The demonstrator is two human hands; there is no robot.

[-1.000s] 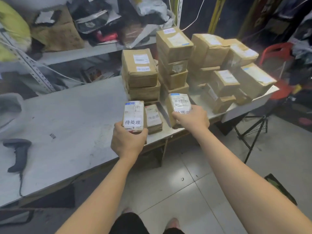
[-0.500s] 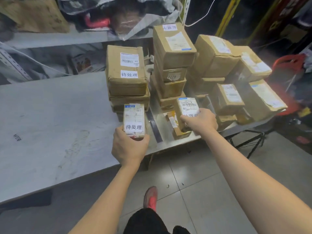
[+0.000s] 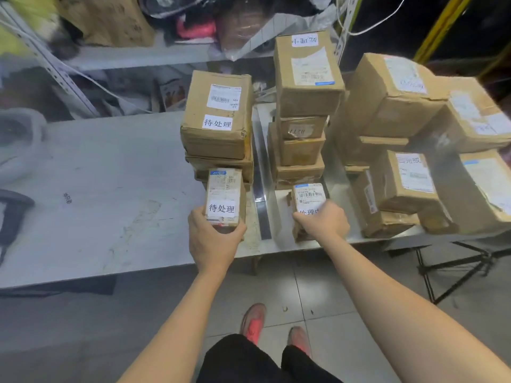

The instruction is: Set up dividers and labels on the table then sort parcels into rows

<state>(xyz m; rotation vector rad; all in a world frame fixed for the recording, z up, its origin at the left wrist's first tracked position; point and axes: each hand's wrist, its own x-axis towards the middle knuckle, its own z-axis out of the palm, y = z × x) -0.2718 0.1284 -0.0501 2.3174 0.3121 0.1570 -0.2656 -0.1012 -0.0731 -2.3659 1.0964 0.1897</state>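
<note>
— What sort of place does this look like?

— A parcel sorting room, the back of a courier depot or similar. Brown cardboard parcels (image 3: 218, 114) with printed shipping labels (image 3: 223, 97) and barcodes stand stacked on a long grey metal table (image 3: 110, 172).

— Anything besides the boxes?

— A metal strip (image 3: 260, 189) on the table parts two stacks. Behind it, a metal rack shelf (image 3: 132, 55) is crammed with plastic mailer bags (image 3: 265, 26) and a worn carton (image 3: 110, 19). The floor (image 3: 318, 286) is plain tile, and what looks like a dark handheld scanner (image 3: 11, 214) lies at the table's left edge.
</note>
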